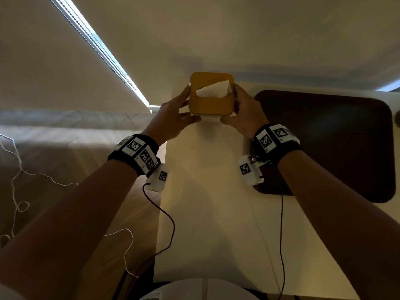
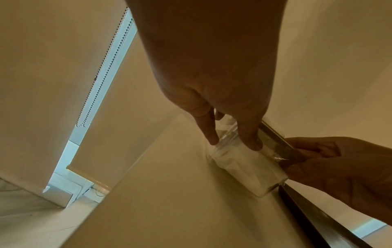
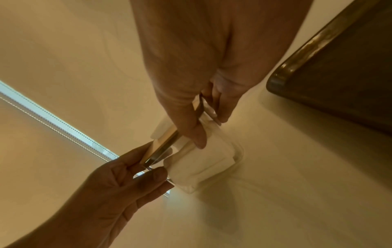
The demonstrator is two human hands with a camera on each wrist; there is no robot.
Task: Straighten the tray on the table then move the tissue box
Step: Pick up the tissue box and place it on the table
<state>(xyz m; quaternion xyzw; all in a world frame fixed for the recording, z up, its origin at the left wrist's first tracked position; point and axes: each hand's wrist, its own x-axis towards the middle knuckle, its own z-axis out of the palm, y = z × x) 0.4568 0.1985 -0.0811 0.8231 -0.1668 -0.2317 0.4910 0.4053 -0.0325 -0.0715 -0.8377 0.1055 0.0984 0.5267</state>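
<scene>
The tissue box (image 1: 211, 102) has a yellow lid with a white tissue sticking out of its slot and a clear body full of tissues (image 2: 244, 164) (image 3: 203, 164). It is at the far end of the white table (image 1: 205, 213), close to the wall. My left hand (image 1: 173, 118) (image 2: 222, 83) grips its left side and my right hand (image 1: 244, 113) (image 3: 191, 67) grips its right side, thumbs on the near face. The dark brown tray (image 1: 324, 144) (image 3: 339, 83) lies flat on the table just right of my right hand. Whether the box touches the table I cannot tell.
A wall rises right behind the box. A window blind with a bead chain (image 1: 97, 44) hangs at the left. The table's left edge (image 1: 161, 191) drops to a wooden floor with white cords (image 1: 17, 169). Black wrist cables (image 1: 171, 224) trail over the table.
</scene>
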